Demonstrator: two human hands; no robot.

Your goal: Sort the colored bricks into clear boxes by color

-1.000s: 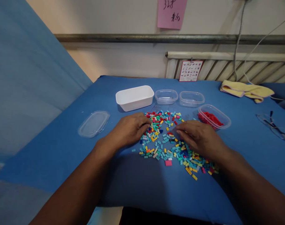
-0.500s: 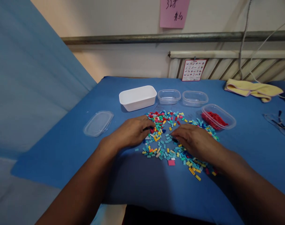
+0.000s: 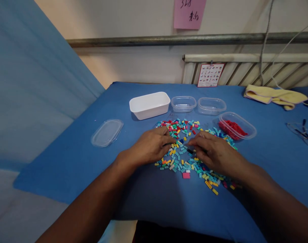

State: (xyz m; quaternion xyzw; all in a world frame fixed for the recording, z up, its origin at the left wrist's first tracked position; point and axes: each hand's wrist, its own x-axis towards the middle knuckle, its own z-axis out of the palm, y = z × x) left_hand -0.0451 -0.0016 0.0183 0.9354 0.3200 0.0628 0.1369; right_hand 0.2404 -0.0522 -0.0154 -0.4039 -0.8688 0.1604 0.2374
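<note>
A spread of small toy building bricks [image 3: 180, 157] in turquoise, yellow, red, pink and blue lies loose on the blue-covered table. Over the left part of the spread is my left hand [image 3: 154, 145], palm down, its fingertips among the bricks and the thumb apart from the fingers. From the other side my right hand [image 3: 216, 152] reaches in, fingers pointing left and the thumb lower down, near a black brick [image 3: 190, 151]. I make out no brick held in either hand. A larger pink brick [image 3: 186, 175] lies at the near edge of the spread.
Behind the bricks stand a white tub [image 3: 150, 106] and two clear containers [image 3: 183, 104]. A clear container of red bricks [image 3: 233, 130] sits at the right. A clear lid [image 3: 107, 133] lies left, a yellow cloth [image 3: 275, 96] and glasses [image 3: 302, 133] far right.
My left hand has moved to the right, closer to the middle of the spread. My right hand stays nearly in place, its fingers and thumb now further apart.
</note>
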